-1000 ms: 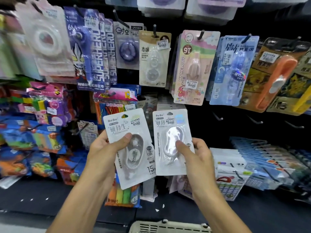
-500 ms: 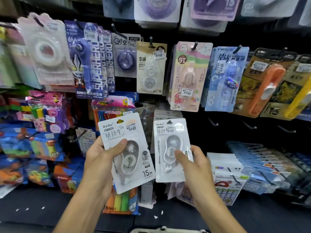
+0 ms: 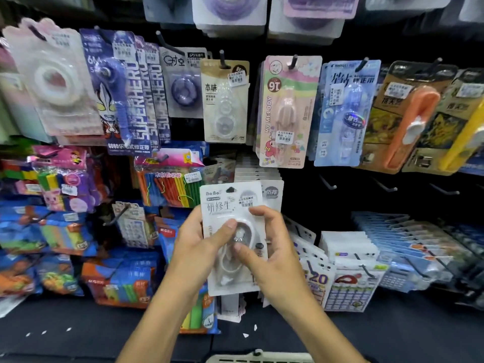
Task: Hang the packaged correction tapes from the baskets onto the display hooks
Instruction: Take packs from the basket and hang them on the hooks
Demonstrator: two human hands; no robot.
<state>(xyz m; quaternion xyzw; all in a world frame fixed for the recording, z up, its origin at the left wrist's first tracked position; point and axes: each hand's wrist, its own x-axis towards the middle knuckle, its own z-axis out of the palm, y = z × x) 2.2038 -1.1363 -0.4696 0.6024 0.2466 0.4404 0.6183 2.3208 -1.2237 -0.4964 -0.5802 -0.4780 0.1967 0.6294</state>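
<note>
I hold a white packaged correction tape (image 3: 225,203) upright in front of the display. A second white pack (image 3: 272,192) sits stacked right behind it, only its top right corner showing. My left hand (image 3: 199,247) grips the front pack from the left, thumb on the blister. My right hand (image 3: 272,255) grips the stack from the right, thumb and fingers over the blister. Just behind, a row of the same white packs (image 3: 258,174) hangs on a hook. Bare display hooks (image 3: 328,183) stick out to the right.
Other correction tapes hang above: a beige pack (image 3: 225,100), a pink My Melody pack (image 3: 286,111), a blue pack (image 3: 345,113). Coloured stick packs (image 3: 170,187) hang to the left. White and blue packs (image 3: 348,271) fill the lower right. A cream basket rim (image 3: 262,358) shows at the bottom edge.
The two packs, held side by side before, have come together into one stack in front of me. Both hands moved inward and now hold the stack; the view shifted slightly.
</note>
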